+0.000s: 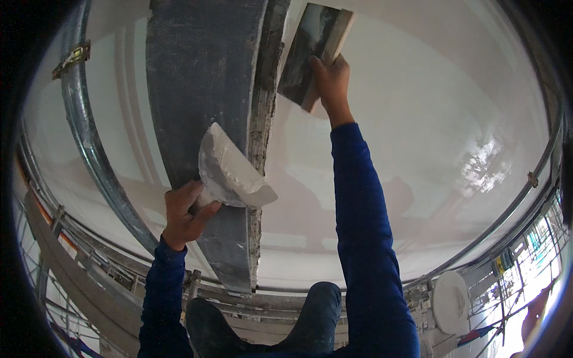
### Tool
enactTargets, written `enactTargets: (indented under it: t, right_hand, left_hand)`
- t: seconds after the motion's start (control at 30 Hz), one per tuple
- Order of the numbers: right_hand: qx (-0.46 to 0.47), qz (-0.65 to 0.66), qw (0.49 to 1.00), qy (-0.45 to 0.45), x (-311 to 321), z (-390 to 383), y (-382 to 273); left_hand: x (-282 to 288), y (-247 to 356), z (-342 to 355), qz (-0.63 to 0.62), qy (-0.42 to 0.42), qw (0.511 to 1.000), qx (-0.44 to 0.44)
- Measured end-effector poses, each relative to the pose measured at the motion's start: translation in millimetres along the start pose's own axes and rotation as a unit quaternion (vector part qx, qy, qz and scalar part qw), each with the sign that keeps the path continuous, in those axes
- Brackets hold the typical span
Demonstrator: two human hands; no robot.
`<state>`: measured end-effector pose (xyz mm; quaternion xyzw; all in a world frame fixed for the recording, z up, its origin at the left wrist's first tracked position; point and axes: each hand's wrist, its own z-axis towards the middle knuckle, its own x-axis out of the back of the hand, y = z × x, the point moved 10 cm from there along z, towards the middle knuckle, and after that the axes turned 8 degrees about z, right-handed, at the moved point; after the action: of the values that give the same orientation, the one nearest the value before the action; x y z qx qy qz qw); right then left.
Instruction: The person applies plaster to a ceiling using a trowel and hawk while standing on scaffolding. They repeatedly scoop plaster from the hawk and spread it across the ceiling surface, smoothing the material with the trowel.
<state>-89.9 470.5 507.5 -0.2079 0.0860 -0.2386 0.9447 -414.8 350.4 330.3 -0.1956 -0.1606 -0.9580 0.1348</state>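
Observation:
My left hand (184,216) grips the handle of a broad rounded scraper (210,160), held up in front of a dark grey beam-like band (200,77). A thick layer of white plaster (234,162) lies on the scraper. Farther out, my right hand (334,86) is closed around the wooden grip of a rectangular plastering trowel (301,56). The trowel is tilted beside the band's rough right edge (262,113), near the smooth whitish surface (412,113). Whether its blade touches that surface I cannot tell.
A curved-looking metal pipe (89,137) with a clamp (73,58) runs along the left. Scaffold boards (77,280) and bars lie lower left; another pipe (489,232) crosses the right. A round white object (450,302) stands low on the right, near bright mesh.

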Motion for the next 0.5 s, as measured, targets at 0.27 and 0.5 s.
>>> enactTargets:
  t: [0.27,0.5]
  right_hand:
    - [-0.014,-0.023,1.000,-0.006,-21,40,12]
    - [-0.013,-0.013,1.000,-0.010,-12,48,23]
  left_hand:
    - [2,-6,-5,0.049,0.019,0.998,-0.038]
    - [11,13,-10,0.163,0.087,0.973,-0.139]
